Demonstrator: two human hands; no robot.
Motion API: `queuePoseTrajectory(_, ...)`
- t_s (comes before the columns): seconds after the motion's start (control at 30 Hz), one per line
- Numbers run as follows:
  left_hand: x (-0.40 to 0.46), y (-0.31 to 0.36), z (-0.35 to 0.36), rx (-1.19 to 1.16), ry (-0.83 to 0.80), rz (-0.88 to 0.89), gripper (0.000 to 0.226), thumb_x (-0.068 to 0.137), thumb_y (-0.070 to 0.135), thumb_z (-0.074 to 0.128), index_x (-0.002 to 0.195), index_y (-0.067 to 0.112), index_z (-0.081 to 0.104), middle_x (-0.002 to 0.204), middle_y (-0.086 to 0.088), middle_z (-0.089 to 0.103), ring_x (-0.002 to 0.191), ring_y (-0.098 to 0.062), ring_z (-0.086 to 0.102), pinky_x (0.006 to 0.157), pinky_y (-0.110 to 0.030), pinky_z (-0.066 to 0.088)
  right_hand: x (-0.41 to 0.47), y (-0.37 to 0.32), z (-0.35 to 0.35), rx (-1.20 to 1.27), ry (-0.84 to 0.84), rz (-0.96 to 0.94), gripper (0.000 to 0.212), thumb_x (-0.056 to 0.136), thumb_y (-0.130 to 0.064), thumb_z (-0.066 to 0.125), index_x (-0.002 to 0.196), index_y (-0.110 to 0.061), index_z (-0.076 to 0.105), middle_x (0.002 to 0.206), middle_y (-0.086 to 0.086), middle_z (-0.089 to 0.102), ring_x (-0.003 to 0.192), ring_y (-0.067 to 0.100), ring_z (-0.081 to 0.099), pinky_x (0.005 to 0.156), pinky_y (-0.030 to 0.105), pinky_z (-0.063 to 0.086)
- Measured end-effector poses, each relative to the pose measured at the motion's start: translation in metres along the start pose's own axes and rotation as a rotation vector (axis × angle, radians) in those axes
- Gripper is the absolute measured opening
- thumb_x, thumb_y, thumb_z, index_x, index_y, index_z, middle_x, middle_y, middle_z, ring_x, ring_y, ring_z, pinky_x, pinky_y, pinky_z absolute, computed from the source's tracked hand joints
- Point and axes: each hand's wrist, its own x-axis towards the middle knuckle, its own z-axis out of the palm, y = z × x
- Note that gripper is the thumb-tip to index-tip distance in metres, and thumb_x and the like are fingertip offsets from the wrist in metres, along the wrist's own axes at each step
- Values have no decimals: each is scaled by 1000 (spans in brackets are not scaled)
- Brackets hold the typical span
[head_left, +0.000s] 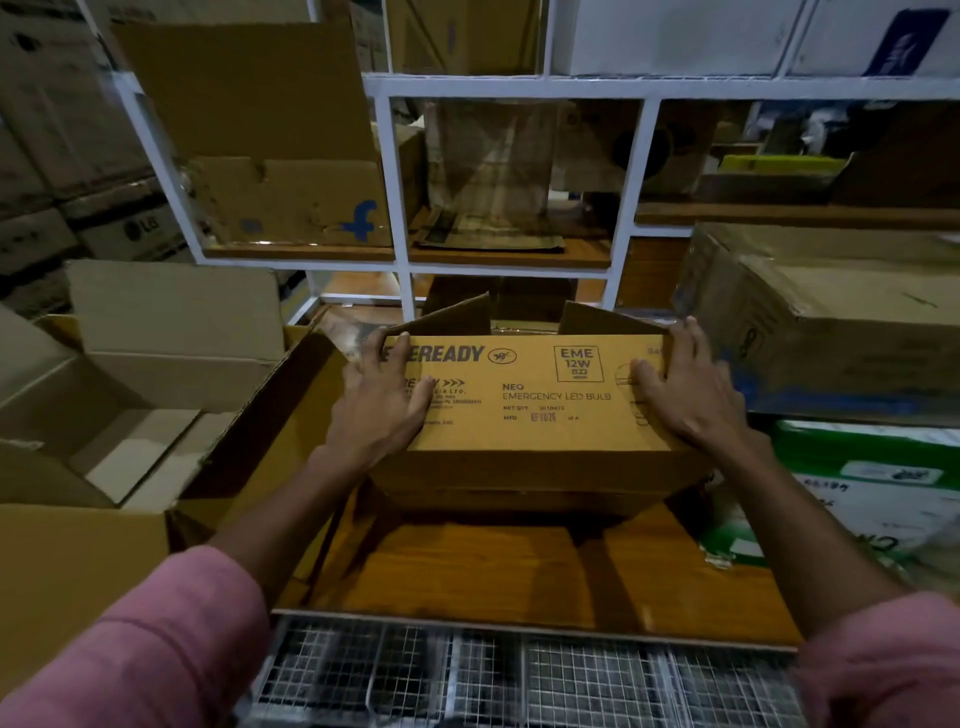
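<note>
A brown cardboard box (524, 395) printed "EVEREADY" and "Emergency LED Bulb" sits in the middle of a wooden board (519, 577). Its near flap lies flat on top, and two far flaps stand up. My left hand (384, 400) presses on the flap's left end with fingers spread and fairly straight. My right hand (685, 384) lies on the flap's right end, fingers reaching over the box's right corner. Pink sleeves cover both my forearms.
An open empty carton (156, 415) stands to the left. A large brown carton (831, 322) and a green-and-white box (872, 493) are at the right. White shelving (400, 208) with cartons rises behind. Wire mesh (519, 675) lies below the board's front edge.
</note>
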Motion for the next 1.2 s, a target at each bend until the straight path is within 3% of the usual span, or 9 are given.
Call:
queuePoseTrajectory(0.07, -16, -2, 3, 21, 50, 18, 71, 100, 61, 40, 159, 30, 16, 168, 6, -3, 141, -44, 28, 99, -61, 46, -7, 2, 1, 14, -20, -32, 68, 96, -62, 43, 152, -42, 10, 167, -4, 8, 143, 51, 25, 109, 72, 30)
queuePoseTrajectory(0.2, -46, -12, 21, 19, 114, 44, 79, 99, 61, 40, 162, 33, 2, 169, 8, -16, 141, -44, 27, 97, -59, 48, -25, 5, 7, 49, -53, -32, 78, 91, -61, 48, 155, -42, 9, 156, -2, 11, 141, 51, 23, 108, 69, 32)
queuePoseTrajectory(0.3, -60, -13, 35, -33, 153, -21, 81, 96, 64, 38, 161, 34, 1, 169, 3, -1, 137, -46, 30, 95, -61, 47, -46, 8, 18, 61, -41, -24, 80, 86, -61, 49, 155, -41, 14, 150, -3, 14, 140, 47, 23, 108, 66, 33)
queuePoseTrajectory(0.37, -68, -12, 47, -78, 161, -83, 75, 99, 61, 44, 159, 32, 9, 161, -5, 14, 132, -46, 31, 94, -62, 45, -64, 12, 31, 82, -70, -17, 77, 81, -61, 49, 150, -42, 21, 141, -3, 18, 135, 43, 25, 103, 65, 37)
queuePoseTrajectory(0.5, -93, -29, 80, -105, 4, -218, 61, 99, 64, 38, 145, 24, 35, 147, -7, 21, 130, -45, 30, 100, -63, 40, -98, 31, 74, -34, -223, 20, 67, 86, -52, 63, 143, -35, 32, 138, 2, 20, 128, 40, 30, 99, 56, 42)
queuePoseTrajectory(0.67, -114, -57, 112, -57, -182, -326, 61, 100, 64, 38, 146, 24, 37, 147, -11, 22, 133, -46, 28, 96, -58, 43, -121, 42, 123, -137, -382, 32, 68, 90, -46, 66, 147, -28, 33, 140, 9, 20, 126, 44, 35, 98, 50, 43)
queuePoseTrajectory(0.87, -110, -71, 127, 58, -146, -354, 58, 100, 62, 41, 144, 25, 42, 140, -14, 31, 122, -42, 39, 93, -60, 47, -113, 35, 143, -120, -370, 59, 58, 92, -50, 60, 140, -25, 40, 138, 8, 21, 125, 44, 34, 87, 45, 41)
queuePoseTrajectory(1.0, -98, -73, 133, 126, -103, -328, 46, 96, 49, 57, 127, 16, 52, 128, -18, 39, 108, -44, 49, 83, -61, 48, -100, 34, 146, -44, -341, 73, 49, 97, -53, 54, 135, -22, 48, 138, 8, 27, 130, 43, 33, 99, 50, 39)
queuePoseTrajectory(1.2, -64, -79, 127, 176, -224, -266, 49, 93, 53, 44, 121, 12, 43, 128, -14, 40, 102, -43, 54, 83, -57, 48, -75, 35, 156, -87, -336, 40, 65, 96, -66, 46, 145, -24, 43, 150, 8, 27, 129, 47, 41, 99, 51, 41)
